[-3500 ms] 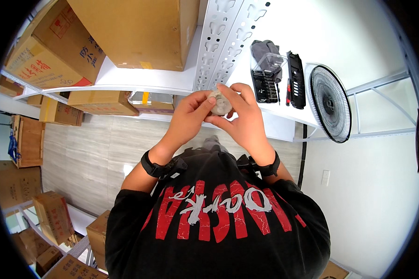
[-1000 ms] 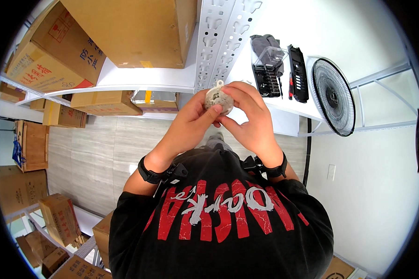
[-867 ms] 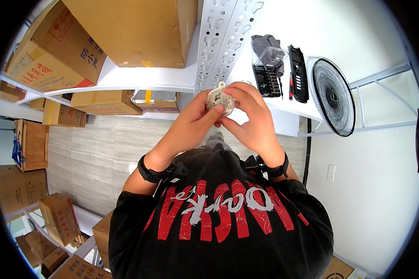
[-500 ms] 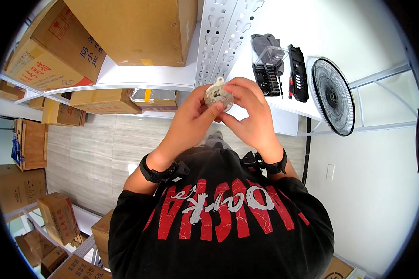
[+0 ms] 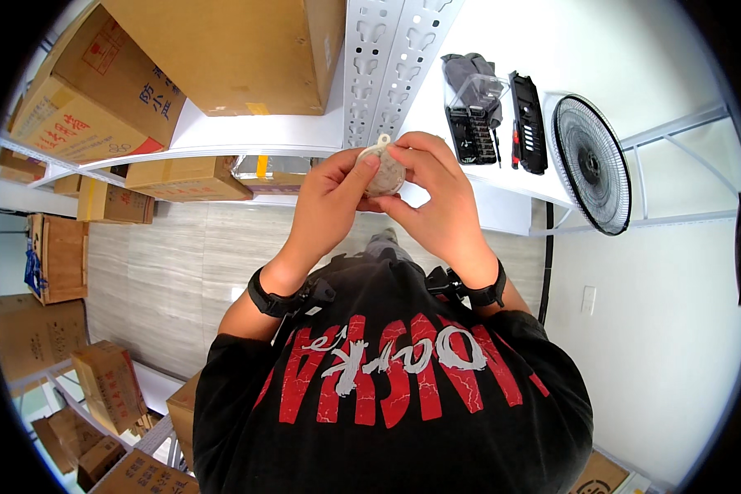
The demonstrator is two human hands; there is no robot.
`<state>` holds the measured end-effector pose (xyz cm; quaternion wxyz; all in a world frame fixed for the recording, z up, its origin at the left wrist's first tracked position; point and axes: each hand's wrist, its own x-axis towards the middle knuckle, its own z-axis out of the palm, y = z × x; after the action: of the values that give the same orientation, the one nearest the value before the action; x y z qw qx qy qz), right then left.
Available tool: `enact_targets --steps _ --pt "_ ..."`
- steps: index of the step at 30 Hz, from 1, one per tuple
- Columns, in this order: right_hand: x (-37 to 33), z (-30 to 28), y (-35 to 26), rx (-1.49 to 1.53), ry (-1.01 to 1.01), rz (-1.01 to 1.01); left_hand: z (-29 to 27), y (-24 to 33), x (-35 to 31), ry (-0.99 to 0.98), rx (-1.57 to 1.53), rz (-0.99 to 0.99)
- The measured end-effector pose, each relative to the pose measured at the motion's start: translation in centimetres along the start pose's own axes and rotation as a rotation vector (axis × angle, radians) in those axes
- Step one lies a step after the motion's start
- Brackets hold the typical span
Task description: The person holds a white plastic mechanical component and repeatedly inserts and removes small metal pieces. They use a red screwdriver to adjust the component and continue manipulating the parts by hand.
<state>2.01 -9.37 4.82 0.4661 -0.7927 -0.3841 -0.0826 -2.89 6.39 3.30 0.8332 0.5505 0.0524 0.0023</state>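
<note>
A round, off-white disc-shaped part (image 5: 384, 176) with a small holed tab at its top is held up in front of the shelf edge. My left hand (image 5: 328, 198) grips its left side, with the thumb lying across the upper face. On the opposite side my right hand (image 5: 440, 196) pinches the rim, fingers near the tab and thumb at the lower edge. Both hands are closed on this one part. Its underside and the fingertips behind it are hidden.
On the white shelf at right lie a bit set in a case (image 5: 472, 136), a black slotted tray (image 5: 529, 123) and grey cloth (image 5: 467, 67). A fan with a wire grille (image 5: 591, 165) stands beside them. A perforated post (image 5: 376, 70) and cardboard boxes (image 5: 222, 53) are at left.
The part has been turned in my hands: its recessed middle showed before, and a flatter face shows now. My left thumb has moved up from its centre.
</note>
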Motion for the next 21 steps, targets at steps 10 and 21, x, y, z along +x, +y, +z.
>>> enact_targets --steps 10,21 --pt "0.4 -0.7 1.1 0.381 0.0 0.074 0.1 -0.2 0.7 0.013 0.037 0.049" --pt "0.6 -1.5 0.8 0.632 -0.146 0.533 -0.3 0.2 0.4 -0.037 0.124 0.114"
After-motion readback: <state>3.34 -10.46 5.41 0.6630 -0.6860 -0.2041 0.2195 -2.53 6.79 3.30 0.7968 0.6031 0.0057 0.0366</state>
